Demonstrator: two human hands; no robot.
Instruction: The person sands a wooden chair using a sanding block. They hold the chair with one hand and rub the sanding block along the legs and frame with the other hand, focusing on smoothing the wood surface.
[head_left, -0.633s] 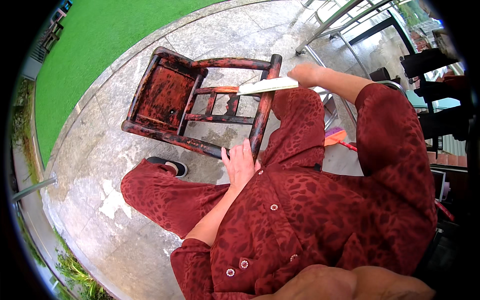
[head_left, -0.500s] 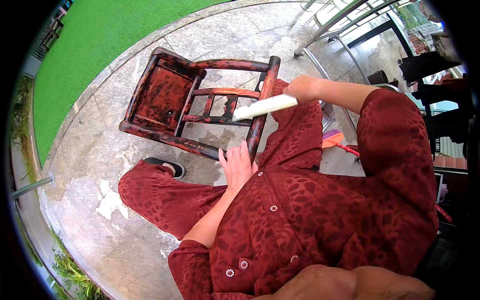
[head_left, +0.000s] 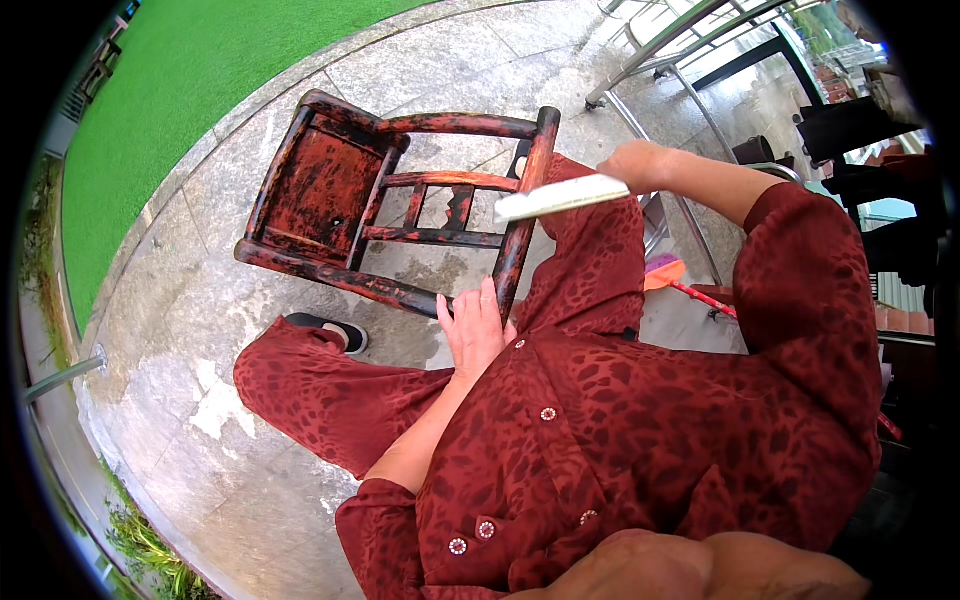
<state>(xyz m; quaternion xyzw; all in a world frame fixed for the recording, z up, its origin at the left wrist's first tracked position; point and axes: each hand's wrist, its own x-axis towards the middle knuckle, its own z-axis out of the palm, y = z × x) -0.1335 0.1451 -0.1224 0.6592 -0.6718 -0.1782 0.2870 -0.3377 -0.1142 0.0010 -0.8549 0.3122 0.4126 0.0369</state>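
Note:
A small wooden chair with worn red and black paint lies tipped toward me, its seat at the far left and its backrest bars near my lap. My left hand grips the near lower corner of the backrest, fingers stretched over the wood and thumb on the other side. In my right hand is a long, flat, whitish strip, whose exact kind I cannot make out. The strip extends across the backrest's top rail; whether it touches the wood is unclear. My right fingers are closed around its end.
Wet grey paving lies under the chair, with green turf beyond. A metal frame on casters stands at the upper right. An orange and purple broom with a red handle rests by my right leg. A metal pole is at the left.
My right hand has drawn back to the right with the whitish strip, whose tip has moved off the backrest's inner bars toward the top rail. My left hand stays on the chair.

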